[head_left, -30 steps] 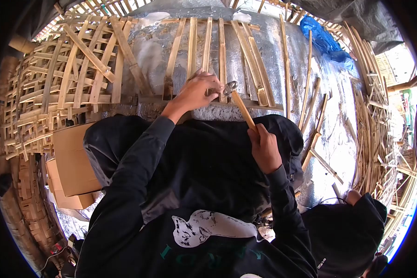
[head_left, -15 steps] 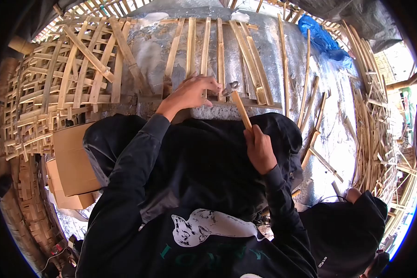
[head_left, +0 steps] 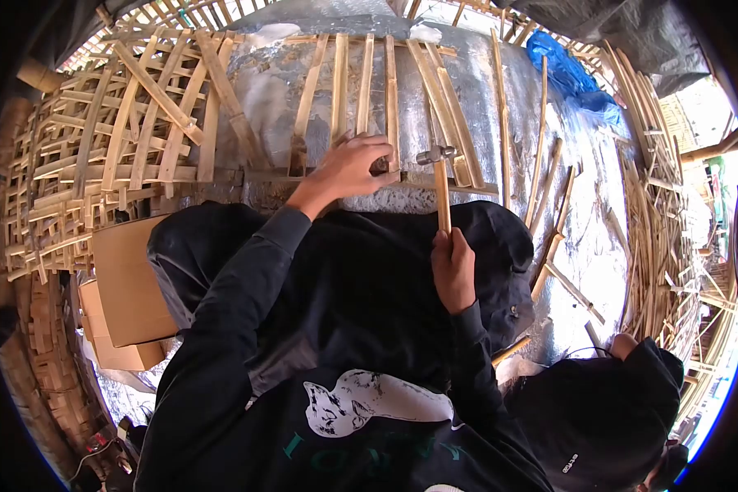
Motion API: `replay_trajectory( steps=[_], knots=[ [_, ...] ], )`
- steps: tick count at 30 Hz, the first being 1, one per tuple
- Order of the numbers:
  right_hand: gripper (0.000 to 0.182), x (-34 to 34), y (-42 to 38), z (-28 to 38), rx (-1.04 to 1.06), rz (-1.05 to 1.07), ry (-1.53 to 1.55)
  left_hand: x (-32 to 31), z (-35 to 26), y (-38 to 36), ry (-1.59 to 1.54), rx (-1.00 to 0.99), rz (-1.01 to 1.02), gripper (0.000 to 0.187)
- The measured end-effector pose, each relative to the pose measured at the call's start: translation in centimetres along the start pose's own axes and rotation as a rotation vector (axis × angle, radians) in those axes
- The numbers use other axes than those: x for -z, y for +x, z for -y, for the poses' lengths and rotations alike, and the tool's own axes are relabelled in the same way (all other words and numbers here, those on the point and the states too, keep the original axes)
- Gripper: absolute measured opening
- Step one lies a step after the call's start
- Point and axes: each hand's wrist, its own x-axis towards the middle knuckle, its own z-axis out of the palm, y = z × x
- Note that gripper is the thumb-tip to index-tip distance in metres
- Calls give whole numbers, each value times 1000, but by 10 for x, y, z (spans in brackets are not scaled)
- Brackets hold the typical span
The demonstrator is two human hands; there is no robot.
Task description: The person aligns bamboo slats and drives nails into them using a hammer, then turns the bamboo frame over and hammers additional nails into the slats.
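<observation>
My right hand (head_left: 454,271) grips the wooden handle of a hammer (head_left: 443,193), its metal head raised just right of my left hand. The fingers of my left hand (head_left: 353,168) curl over the near end of a bamboo slat (head_left: 392,107), thumb on the near side; whether a nail is between them is hidden. Several upright slats, among them one bamboo slat (head_left: 339,86), lie spaced apart with their near ends on a bamboo crosspiece (head_left: 455,183). Below that crosspiece, in front of my lap, shows a rough grey block (head_left: 402,200).
A woven bamboo lattice (head_left: 98,123) spreads at the left, above cardboard boxes (head_left: 131,283). Blue plastic (head_left: 574,78) lies at the back right. Bundled bamboo strips (head_left: 664,221) line the right side. Another person in black clothes (head_left: 607,402) sits close at my lower right.
The hammer has swung right and turned more upright, its head moving away from my left hand. My left hand has shifted slightly right, with thumb and fingers closing in.
</observation>
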Motion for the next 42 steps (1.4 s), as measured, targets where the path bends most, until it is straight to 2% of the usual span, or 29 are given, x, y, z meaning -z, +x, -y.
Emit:
replay_trajectory(
  steps=[1,3,4,8,13,17,19,23,27,36,39,42],
  knots=[
    [34,-3,-1,-9,-10,-8,-8,-7,-6,1,0,-4,1,32],
    [35,-6,-2,-20,-23,-20,-13,-24,-11,2,85,-32,-248,34],
    [34,-5,-2,-23,-63,5,-8,-30,-9,6,79,-49,-262,28],
    [35,-7,-3,-22,-129,32,88,-38,1,10,71,-69,-278,24],
    [36,-4,-3,-24,-93,57,52,-41,8,6,-102,-144,-385,16],
    [37,-5,-2,-23,-72,44,79,-32,14,5,-118,-164,-329,14],
    [37,-4,-2,-24,-90,51,102,-25,24,7,-184,-181,-233,15],
    [39,-7,-3,-33,-122,61,154,-21,19,8,-213,-122,-178,12],
    [39,-6,-2,-28,-90,53,89,-21,10,7,-157,-111,-235,12],
    [39,-7,-1,-28,-106,46,114,-24,19,12,-258,-115,-195,12],
    [40,-6,-1,-27,-115,49,93,-19,19,12,-308,-77,-120,15],
    [39,-5,-1,-22,-88,44,85,-12,19,11,-214,-175,-143,22]
  ],
)
